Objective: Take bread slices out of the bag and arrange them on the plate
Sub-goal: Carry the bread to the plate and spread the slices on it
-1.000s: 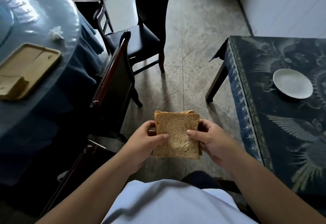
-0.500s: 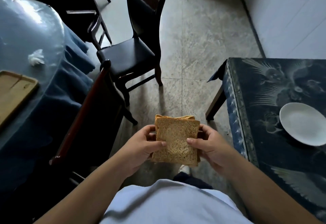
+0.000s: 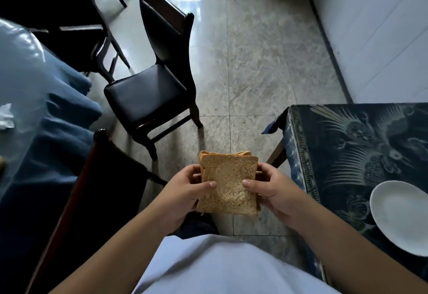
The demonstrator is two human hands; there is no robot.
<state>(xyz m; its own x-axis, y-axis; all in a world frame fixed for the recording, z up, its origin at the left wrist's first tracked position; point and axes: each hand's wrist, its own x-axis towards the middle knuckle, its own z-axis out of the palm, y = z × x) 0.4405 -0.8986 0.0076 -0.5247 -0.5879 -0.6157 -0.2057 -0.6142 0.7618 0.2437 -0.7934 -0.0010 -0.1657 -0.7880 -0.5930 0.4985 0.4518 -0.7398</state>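
Note:
A stack of brown bread slices (image 3: 228,182) is held in front of my body, above the floor. My left hand (image 3: 185,191) grips its left edge with the thumb on the top slice. My right hand (image 3: 272,189) grips the right edge the same way. A white plate (image 3: 400,215) lies bare on the dark patterned table (image 3: 347,145) at the right, apart from the bread. No bag is in view.
A black chair (image 3: 150,94) stands on the tiled floor ahead. Another dark chair back (image 3: 92,177) is close on my left. A round table with a blue cloth (image 3: 34,108) fills the left side. A white wall (image 3: 375,27) runs along the right.
The view has swung right and forward: the plate and dark table are closer and lower right, and the wooden tray on the blue table has left the frame. Both hands still hold the bread stack.

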